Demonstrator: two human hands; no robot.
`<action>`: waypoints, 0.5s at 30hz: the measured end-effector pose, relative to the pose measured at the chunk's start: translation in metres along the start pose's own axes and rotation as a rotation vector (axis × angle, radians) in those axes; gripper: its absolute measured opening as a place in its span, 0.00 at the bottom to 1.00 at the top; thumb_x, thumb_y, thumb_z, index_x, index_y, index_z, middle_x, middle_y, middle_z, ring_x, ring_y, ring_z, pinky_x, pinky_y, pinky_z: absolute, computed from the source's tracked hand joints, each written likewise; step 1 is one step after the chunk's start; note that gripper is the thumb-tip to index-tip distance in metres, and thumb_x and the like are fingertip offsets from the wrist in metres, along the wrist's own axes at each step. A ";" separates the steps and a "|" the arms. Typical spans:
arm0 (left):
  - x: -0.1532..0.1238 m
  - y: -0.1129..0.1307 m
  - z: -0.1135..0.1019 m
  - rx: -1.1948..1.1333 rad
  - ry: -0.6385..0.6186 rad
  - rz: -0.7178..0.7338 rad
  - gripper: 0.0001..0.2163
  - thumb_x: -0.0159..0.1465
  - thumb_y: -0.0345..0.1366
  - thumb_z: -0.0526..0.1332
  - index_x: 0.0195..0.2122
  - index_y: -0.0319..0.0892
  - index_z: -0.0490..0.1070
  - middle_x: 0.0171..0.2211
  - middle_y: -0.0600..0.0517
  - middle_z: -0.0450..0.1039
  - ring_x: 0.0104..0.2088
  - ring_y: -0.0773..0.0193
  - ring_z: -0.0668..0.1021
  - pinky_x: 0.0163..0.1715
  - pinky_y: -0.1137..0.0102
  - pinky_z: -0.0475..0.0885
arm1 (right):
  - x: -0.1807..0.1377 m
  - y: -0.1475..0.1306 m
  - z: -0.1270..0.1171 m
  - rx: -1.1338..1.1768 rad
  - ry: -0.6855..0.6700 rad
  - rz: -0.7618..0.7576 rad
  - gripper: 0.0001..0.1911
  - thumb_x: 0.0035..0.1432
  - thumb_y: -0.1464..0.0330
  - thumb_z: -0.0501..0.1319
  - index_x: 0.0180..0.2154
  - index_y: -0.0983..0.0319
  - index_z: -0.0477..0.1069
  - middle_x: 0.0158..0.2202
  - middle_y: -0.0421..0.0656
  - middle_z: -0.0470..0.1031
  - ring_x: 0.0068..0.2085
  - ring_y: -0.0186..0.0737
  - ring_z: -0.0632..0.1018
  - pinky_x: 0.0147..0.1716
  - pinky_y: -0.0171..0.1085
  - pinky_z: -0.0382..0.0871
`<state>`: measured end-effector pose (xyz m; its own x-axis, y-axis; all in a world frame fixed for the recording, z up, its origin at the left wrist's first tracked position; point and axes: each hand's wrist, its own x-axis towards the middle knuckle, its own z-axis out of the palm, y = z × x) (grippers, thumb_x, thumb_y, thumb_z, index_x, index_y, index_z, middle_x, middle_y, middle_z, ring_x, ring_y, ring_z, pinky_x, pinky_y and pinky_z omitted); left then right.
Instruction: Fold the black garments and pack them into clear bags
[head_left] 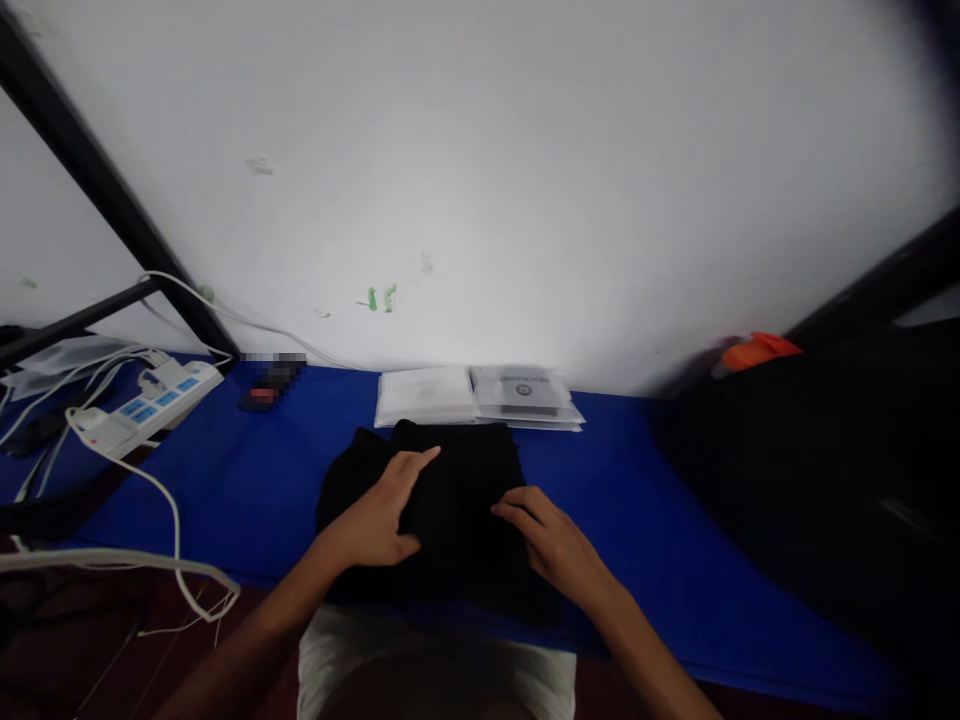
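Note:
A black folded cloth garment point(457, 510) lies on the blue-covered table in front of me; its exact kind is hard to make out in the dark fabric. Flat on its left part rests my left hand point(379, 515), with the thumb and fingers spread apart. My right hand point(544, 530) is at the garment's right side, fingertips drawn together on the fabric. Dark cloth around the fingertips makes the fold lines unclear. Just behind the garment are two stacks of flat clear plastic packages, a white one point(426, 396) and a grey one with printing point(521, 392).
On the left a white power strip point(161, 405) carries plugs and loose white cables point(169, 490), some hanging over the table's front edge. A dark blurred object point(274, 385) lies near the wall. A large black mass point(817, 480) with an orange piece point(761, 350) fills the right.

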<state>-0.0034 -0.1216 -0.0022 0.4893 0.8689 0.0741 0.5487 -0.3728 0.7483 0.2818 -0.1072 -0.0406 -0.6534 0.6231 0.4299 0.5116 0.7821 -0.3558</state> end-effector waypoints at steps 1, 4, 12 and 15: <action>-0.005 -0.003 -0.004 0.034 -0.018 0.002 0.49 0.50 0.25 0.64 0.69 0.52 0.40 0.67 0.43 0.45 0.66 0.45 0.57 0.61 0.50 0.60 | 0.000 0.001 -0.001 0.007 0.002 0.005 0.32 0.46 0.87 0.48 0.50 0.59 0.69 0.45 0.49 0.72 0.47 0.44 0.74 0.44 0.43 0.75; -0.016 -0.014 -0.005 0.155 -0.030 0.030 0.40 0.50 0.30 0.68 0.64 0.52 0.56 0.70 0.45 0.38 0.68 0.39 0.48 0.62 0.44 0.56 | 0.002 0.004 -0.001 0.025 0.012 -0.002 0.28 0.44 0.87 0.47 0.44 0.60 0.70 0.46 0.48 0.71 0.47 0.44 0.74 0.44 0.42 0.75; -0.036 -0.045 -0.019 0.207 0.344 -0.311 0.04 0.63 0.38 0.58 0.37 0.45 0.67 0.43 0.48 0.76 0.45 0.55 0.78 0.45 0.60 0.73 | 0.000 0.022 -0.002 0.070 0.056 0.050 0.26 0.47 0.86 0.48 0.42 0.60 0.69 0.48 0.49 0.71 0.49 0.45 0.74 0.46 0.45 0.74; -0.043 -0.055 -0.033 0.435 0.502 -0.532 0.11 0.65 0.44 0.55 0.43 0.43 0.68 0.38 0.47 0.76 0.41 0.51 0.79 0.40 0.59 0.74 | -0.005 0.034 -0.006 0.090 0.029 0.083 0.27 0.49 0.85 0.48 0.45 0.59 0.70 0.52 0.50 0.70 0.54 0.46 0.73 0.50 0.48 0.72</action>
<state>-0.0773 -0.1276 -0.0249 -0.2096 0.9670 0.1450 0.8825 0.1232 0.4539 0.3057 -0.0841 -0.0503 -0.5941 0.6866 0.4191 0.5104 0.7245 -0.4632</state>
